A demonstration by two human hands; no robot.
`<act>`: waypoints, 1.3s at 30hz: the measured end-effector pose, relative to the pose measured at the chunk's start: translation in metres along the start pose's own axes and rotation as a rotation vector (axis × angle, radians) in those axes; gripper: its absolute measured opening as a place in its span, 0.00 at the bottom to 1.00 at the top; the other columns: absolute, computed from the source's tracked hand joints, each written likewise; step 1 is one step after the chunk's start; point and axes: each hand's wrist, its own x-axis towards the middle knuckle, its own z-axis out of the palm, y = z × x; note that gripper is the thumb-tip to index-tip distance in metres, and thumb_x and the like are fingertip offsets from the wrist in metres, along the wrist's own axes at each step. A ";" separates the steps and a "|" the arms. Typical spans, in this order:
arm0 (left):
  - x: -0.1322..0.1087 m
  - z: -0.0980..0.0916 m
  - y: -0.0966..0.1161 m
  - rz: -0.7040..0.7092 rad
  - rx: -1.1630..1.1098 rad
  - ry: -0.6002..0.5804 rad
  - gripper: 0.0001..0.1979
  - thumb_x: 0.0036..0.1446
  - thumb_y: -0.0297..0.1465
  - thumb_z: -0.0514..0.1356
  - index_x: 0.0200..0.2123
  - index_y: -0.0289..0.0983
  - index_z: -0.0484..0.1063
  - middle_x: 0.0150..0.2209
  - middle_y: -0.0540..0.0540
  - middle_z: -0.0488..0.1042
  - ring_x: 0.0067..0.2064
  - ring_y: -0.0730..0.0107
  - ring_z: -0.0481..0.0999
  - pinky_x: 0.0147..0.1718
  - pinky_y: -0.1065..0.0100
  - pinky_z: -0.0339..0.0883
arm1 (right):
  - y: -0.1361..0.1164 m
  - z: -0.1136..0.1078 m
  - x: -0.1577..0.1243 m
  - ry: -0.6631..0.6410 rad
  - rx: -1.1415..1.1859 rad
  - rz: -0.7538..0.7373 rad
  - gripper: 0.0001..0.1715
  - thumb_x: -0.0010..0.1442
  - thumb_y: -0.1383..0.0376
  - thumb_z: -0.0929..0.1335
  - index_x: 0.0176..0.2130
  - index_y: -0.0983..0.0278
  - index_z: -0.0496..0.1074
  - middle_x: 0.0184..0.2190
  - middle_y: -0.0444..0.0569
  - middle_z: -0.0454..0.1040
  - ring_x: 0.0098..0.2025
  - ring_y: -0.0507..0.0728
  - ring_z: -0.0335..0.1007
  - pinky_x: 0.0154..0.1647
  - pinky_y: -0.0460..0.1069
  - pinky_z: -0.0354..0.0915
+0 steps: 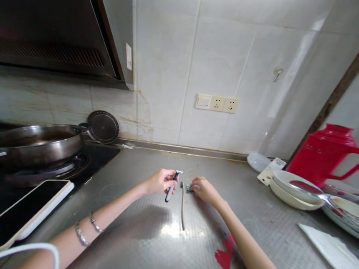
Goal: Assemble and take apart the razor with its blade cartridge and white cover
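Note:
In the head view my left hand (162,181) grips a small black-and-grey razor-like tool (171,189) over the metal counter, its silver head at the top. To its right, my right hand (204,190) has its fingers closed around a small dark green item (190,189) low at the counter; the fingers partly cover it. Between the two hands lies a thin grey stick-like piece (182,208) with a wider end at the top, pointing toward me.
A steel pan (37,143) sits on the stove at left, with a phone-like device (21,213) in front. At right are a red jug (324,153), stacked bowls (296,193) and a white sheet (335,255). A red patch (224,255) lies near my right forearm.

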 end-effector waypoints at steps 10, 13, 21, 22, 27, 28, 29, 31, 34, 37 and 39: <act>0.001 0.002 -0.001 0.000 -0.009 -0.015 0.08 0.50 0.32 0.56 0.32 0.34 0.62 0.26 0.47 0.70 0.27 0.69 0.74 0.21 0.72 0.67 | 0.000 0.001 0.001 -0.015 -0.079 -0.034 0.14 0.56 0.67 0.62 0.35 0.65 0.76 0.37 0.53 0.73 0.43 0.56 0.65 0.44 0.46 0.57; 0.001 0.002 -0.002 0.004 -0.008 -0.016 0.08 0.50 0.32 0.56 0.32 0.34 0.62 0.26 0.46 0.70 0.27 0.69 0.74 0.20 0.73 0.66 | -0.003 -0.001 0.001 -0.021 -0.093 -0.020 0.14 0.57 0.67 0.62 0.35 0.64 0.76 0.37 0.52 0.73 0.43 0.56 0.65 0.43 0.46 0.57; 0.000 0.003 0.001 0.003 -0.010 -0.012 0.08 0.50 0.31 0.56 0.32 0.33 0.62 0.26 0.46 0.70 0.26 0.70 0.74 0.20 0.74 0.66 | -0.006 -0.002 0.000 -0.013 -0.105 0.023 0.13 0.56 0.66 0.62 0.36 0.63 0.75 0.37 0.52 0.74 0.43 0.57 0.65 0.41 0.46 0.58; 0.000 0.003 0.001 0.003 -0.010 -0.013 0.08 0.50 0.31 0.56 0.32 0.33 0.62 0.26 0.46 0.70 0.26 0.70 0.74 0.20 0.73 0.66 | -0.005 -0.002 0.000 -0.013 -0.105 0.019 0.13 0.56 0.66 0.62 0.36 0.63 0.75 0.37 0.52 0.74 0.43 0.57 0.65 0.41 0.46 0.58; 0.000 0.003 0.000 0.006 -0.016 -0.019 0.08 0.50 0.31 0.56 0.32 0.33 0.63 0.26 0.46 0.71 0.27 0.68 0.75 0.20 0.73 0.67 | -0.003 0.000 0.002 -0.032 -0.091 0.016 0.13 0.57 0.67 0.62 0.35 0.63 0.76 0.37 0.52 0.74 0.43 0.56 0.66 0.42 0.46 0.58; 0.000 0.003 0.000 0.007 -0.016 -0.021 0.08 0.50 0.31 0.56 0.32 0.33 0.63 0.26 0.46 0.71 0.27 0.68 0.75 0.20 0.73 0.67 | -0.003 0.000 0.002 -0.030 -0.087 0.020 0.13 0.57 0.67 0.62 0.35 0.63 0.76 0.37 0.52 0.74 0.43 0.56 0.66 0.42 0.46 0.58; 0.000 0.003 0.000 0.006 -0.016 -0.022 0.07 0.50 0.31 0.56 0.32 0.33 0.63 0.26 0.46 0.71 0.27 0.69 0.75 0.21 0.73 0.67 | -0.004 0.000 0.002 -0.026 -0.086 0.027 0.13 0.56 0.66 0.62 0.35 0.63 0.76 0.36 0.52 0.74 0.43 0.56 0.66 0.42 0.46 0.58; 0.000 0.003 -0.001 0.003 -0.019 -0.023 0.07 0.50 0.31 0.56 0.32 0.34 0.62 0.26 0.46 0.70 0.27 0.69 0.75 0.21 0.73 0.67 | -0.004 0.000 0.002 -0.017 -0.087 0.037 0.13 0.56 0.66 0.62 0.34 0.63 0.75 0.36 0.52 0.74 0.42 0.56 0.66 0.41 0.46 0.58; 0.000 0.003 -0.001 -0.001 -0.023 -0.022 0.08 0.50 0.31 0.56 0.32 0.34 0.62 0.26 0.46 0.70 0.27 0.69 0.75 0.21 0.72 0.67 | -0.005 -0.002 0.002 -0.006 -0.082 0.053 0.12 0.56 0.67 0.62 0.34 0.63 0.75 0.36 0.51 0.74 0.42 0.56 0.66 0.40 0.46 0.58; 0.000 0.003 -0.001 0.000 -0.025 -0.021 0.08 0.50 0.32 0.57 0.32 0.34 0.63 0.26 0.46 0.70 0.26 0.69 0.74 0.20 0.73 0.67 | -0.005 -0.003 0.001 0.013 -0.054 0.048 0.11 0.55 0.67 0.63 0.32 0.63 0.75 0.35 0.50 0.74 0.42 0.56 0.66 0.41 0.46 0.58; 0.000 0.003 -0.001 0.004 -0.029 -0.021 0.09 0.50 0.32 0.57 0.32 0.34 0.63 0.26 0.46 0.70 0.26 0.69 0.74 0.20 0.73 0.67 | -0.003 -0.003 0.001 0.027 -0.036 0.035 0.10 0.54 0.68 0.63 0.31 0.63 0.75 0.34 0.50 0.73 0.41 0.55 0.66 0.40 0.46 0.58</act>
